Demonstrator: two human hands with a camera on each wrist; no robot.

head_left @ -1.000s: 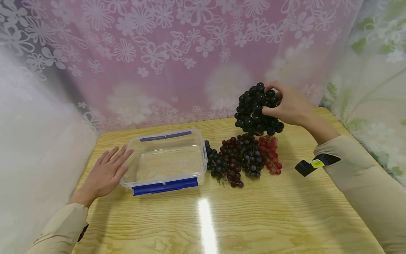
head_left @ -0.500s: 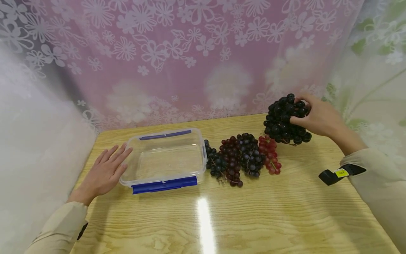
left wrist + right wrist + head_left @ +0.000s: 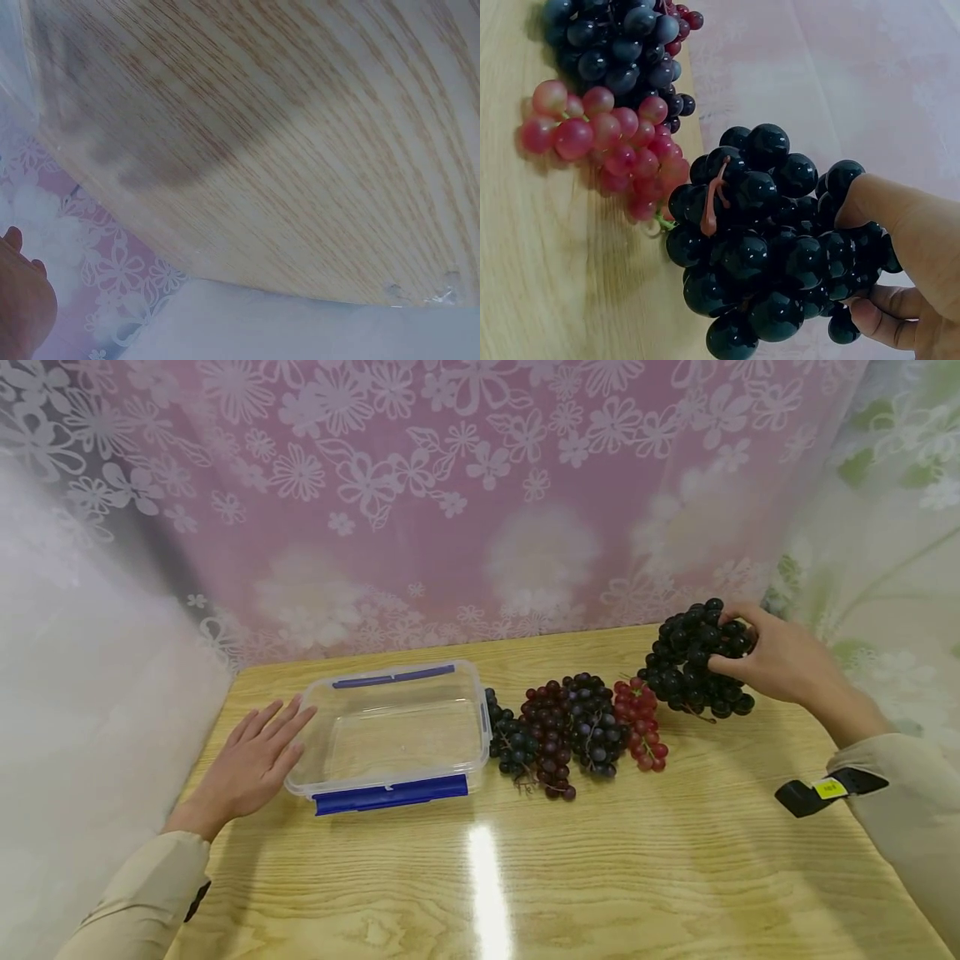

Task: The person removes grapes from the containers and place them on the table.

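My right hand (image 3: 783, 656) pinches a large bunch of shiny black grapes (image 3: 693, 668) at the table's back right, beside the red bunch. In the right wrist view, thumb and fingers press into the black grapes (image 3: 765, 240) from one side, and a short brown stem sticks out of them. My left hand (image 3: 243, 768) lies with straight, spread fingers, its fingertips right at the left rim of a clear plastic box (image 3: 386, 785) with blue clips. Only a bit of the left hand (image 3: 22, 300) shows in the left wrist view.
Right of the box, grape bunches lie in a row: a blue-black one (image 3: 512, 743), a dark red one (image 3: 547, 735), a purple-black one (image 3: 594, 727) and a red one (image 3: 640, 727). The wooden table (image 3: 600, 868) ends at a pink floral curtain (image 3: 450, 543).
My right hand has carried the black grapes to the right and down, from behind the row toward the table's right side. The left hand and the box have stayed in place.
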